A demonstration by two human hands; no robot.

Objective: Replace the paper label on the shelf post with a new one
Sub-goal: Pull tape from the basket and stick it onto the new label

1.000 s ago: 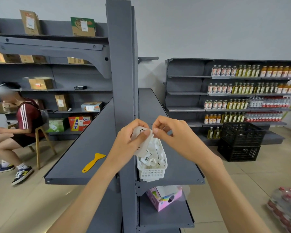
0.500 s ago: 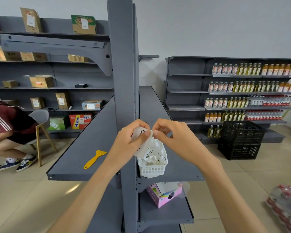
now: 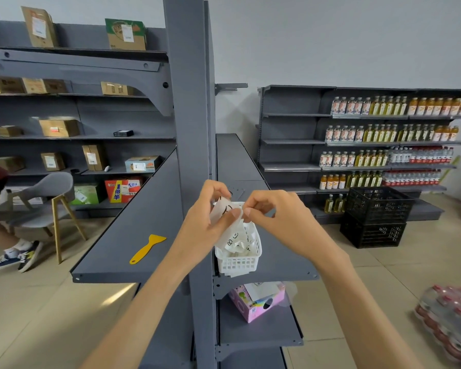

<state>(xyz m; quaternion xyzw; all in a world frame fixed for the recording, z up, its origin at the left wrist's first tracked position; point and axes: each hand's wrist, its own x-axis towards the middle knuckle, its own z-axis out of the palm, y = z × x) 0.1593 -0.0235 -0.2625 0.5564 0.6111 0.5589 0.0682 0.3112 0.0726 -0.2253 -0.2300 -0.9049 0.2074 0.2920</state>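
Head view. Both hands are raised in front of the grey shelf post (image 3: 190, 129), meeting just above a white plastic basket (image 3: 238, 259). The paper label (image 3: 224, 209), white with dark markings, is held between them. The left hand (image 3: 208, 222) curls around its left side, thumb pressed on the front near the right edge. The right hand (image 3: 274, 211) pinches that same edge with thumb and forefinger, fingertips touching the left thumb. The label is bent and sits off the post, just to its right and over the basket's far end.

The basket rests on the right-hand grey shelf (image 3: 285, 265), touching the post's side, and holds more white paper pieces with dark characters. A yellow plastic scraper (image 3: 147, 249) lies flat on the left-hand shelf, well apart from the hands. A pink carton (image 3: 256, 304) sits one shelf lower, below the basket.

Background: black crates (image 3: 375, 217) stacked on the floor by a rack of bottled drinks (image 3: 389, 134). A grey chair (image 3: 45, 198) stands at left, with another person's leg and sneakers (image 3: 14, 257) beside it. Cardboard boxes fill the far-left shelving.
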